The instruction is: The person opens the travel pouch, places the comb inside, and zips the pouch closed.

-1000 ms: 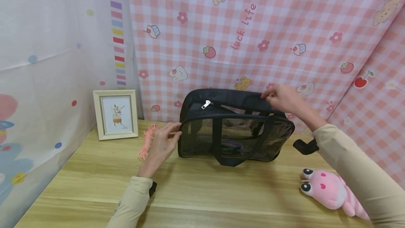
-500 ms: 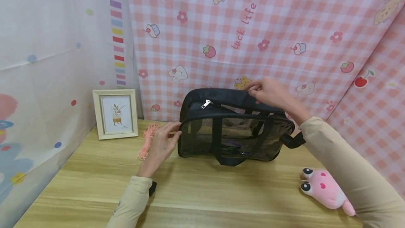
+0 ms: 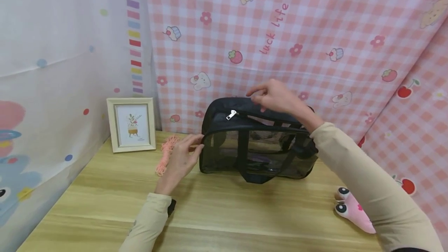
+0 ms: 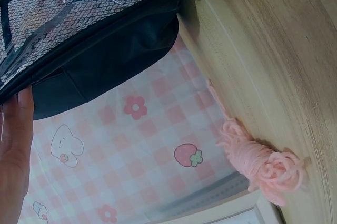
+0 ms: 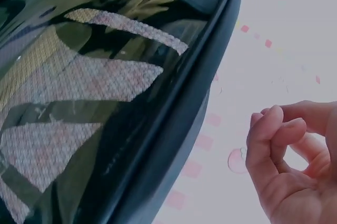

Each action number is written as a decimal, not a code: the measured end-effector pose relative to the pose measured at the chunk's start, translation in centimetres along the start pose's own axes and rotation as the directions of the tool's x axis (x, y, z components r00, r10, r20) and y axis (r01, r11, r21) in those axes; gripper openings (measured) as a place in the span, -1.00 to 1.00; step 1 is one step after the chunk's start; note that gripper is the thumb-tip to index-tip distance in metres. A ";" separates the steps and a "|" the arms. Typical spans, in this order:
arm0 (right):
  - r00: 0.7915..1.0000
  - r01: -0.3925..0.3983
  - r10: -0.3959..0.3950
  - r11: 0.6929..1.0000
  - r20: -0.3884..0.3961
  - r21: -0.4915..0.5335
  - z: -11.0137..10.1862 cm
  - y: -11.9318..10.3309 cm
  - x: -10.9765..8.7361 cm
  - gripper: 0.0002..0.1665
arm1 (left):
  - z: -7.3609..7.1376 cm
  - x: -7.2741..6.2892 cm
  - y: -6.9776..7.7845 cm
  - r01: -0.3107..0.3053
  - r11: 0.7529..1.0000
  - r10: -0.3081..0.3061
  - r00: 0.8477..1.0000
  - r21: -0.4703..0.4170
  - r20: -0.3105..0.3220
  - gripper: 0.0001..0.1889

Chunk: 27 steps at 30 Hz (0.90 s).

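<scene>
A black bag (image 3: 224, 154) with clear front panel, mesh and black handles stands upright on the table. Its top zipper gapes partway, and the silver zipper pull (image 3: 231, 114) lies at the left of that gap. My left hand (image 3: 182, 158) pinches the bag's left front edge with fingertips and thumb; in the left wrist view the fingers (image 4: 18, 124) lie against the dark piping. Above the bag's top hovers my right hand (image 3: 274, 95), its fingers loosely bent. The right wrist view shows nothing between those fingers (image 5: 266, 140).
A bundle of pink cord (image 3: 166, 154) lies left of the bag, beside a cream picture frame (image 3: 112, 127). At the right, a pink plush toy (image 3: 355, 213) is partly hidden by my right sleeve (image 3: 367, 182). A checked curtain (image 3: 217, 18) hangs behind the bag.
My right hand has moved left from the bag's right rear top edge to above its middle. The left hand keeps its place at the left edge; the zipper pull has not moved along the bag.
</scene>
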State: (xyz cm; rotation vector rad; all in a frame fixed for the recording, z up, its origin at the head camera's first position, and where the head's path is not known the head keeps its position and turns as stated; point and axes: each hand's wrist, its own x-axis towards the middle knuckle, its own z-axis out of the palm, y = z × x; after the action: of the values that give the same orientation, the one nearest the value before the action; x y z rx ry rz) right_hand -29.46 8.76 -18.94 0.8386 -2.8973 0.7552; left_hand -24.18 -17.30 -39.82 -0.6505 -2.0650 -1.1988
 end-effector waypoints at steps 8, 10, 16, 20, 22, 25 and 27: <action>0.990 0.040 -0.055 0.992 0.131 0.119 2.3 -1.1 1.0 -0.67 | 0.1 0.2 0.1 -0.006 1.000 0.006 1.000 0.011 0.003 -0.75; 0.983 0.045 -0.066 0.991 0.169 0.125 3.2 -1.2 1.2 -0.67 | 0.1 0.1 0.2 -0.007 1.000 0.007 1.000 0.014 0.002 -0.75; 0.979 0.030 -0.043 0.997 0.201 0.071 4.7 -1.7 1.6 -0.73 | 0.2 -0.1 0.2 -0.010 1.000 0.010 1.000 0.015 -0.006 -0.76; 0.979 0.030 -0.041 0.998 0.198 0.057 4.9 -1.8 1.7 -0.76 | 0.2 -0.1 0.1 -0.006 1.000 0.006 1.000 0.019 -0.005 -0.76; 0.979 0.031 -0.042 0.998 0.197 0.054 5.0 -1.7 1.8 -0.78 | 0.2 -0.1 0.1 -0.003 1.000 0.003 1.000 0.023 -0.001 -0.75; 0.980 0.030 -0.038 0.999 0.197 0.043 5.0 -1.7 1.8 -0.80 | 0.1 0.0 0.0 0.000 0.999 -0.001 1.000 0.036 0.006 -0.75; 0.979 0.031 -0.037 0.999 0.200 0.031 5.0 -1.7 1.9 -0.82 | 0.0 0.0 0.1 0.000 0.999 0.000 1.000 0.039 0.008 -0.75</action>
State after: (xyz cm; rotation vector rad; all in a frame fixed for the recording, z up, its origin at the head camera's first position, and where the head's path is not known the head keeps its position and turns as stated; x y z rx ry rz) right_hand -29.73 4.27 -22.26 1.0210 -3.0435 0.7504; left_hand -24.16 -17.26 -39.76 -0.6377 -2.0893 -1.1545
